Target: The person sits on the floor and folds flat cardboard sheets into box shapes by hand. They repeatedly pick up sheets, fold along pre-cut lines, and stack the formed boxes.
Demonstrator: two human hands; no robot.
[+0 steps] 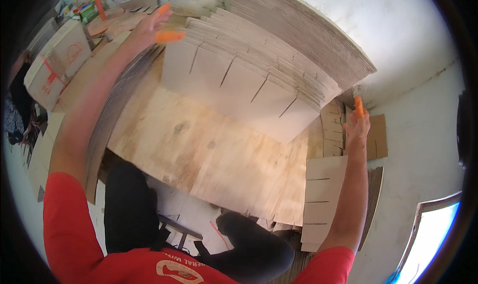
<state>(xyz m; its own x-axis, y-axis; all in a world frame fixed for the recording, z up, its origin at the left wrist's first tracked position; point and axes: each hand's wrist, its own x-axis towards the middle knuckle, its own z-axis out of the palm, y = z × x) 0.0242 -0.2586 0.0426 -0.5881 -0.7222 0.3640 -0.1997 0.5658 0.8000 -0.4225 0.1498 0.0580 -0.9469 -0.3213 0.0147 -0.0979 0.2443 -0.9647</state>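
Observation:
A row of slotted cardboard sheets (pixel 239 82) stands on edge at the far side of a plywood board (pixel 213 146). My left hand (pixel 158 22) is raised at the row's left end, fingers apart, with orange covers on some fingers; it is slightly blurred. On the right, my right hand (pixel 358 123) is lifted above more slotted cardboard, with an orange cover on one finger and nothing seen in its grasp. Beneath my right forearm lies a stack of slotted cardboard pieces (pixel 317 194).
A tall stack of cardboard (pixel 302 30) leans along the back wall. At left are a marked cardboard bundle (pixel 56 67), an orange pole (pixel 98 2) and a long cardboard stack (pixel 112 108) beside the board. A bright window (pixel 429 235) is at lower right.

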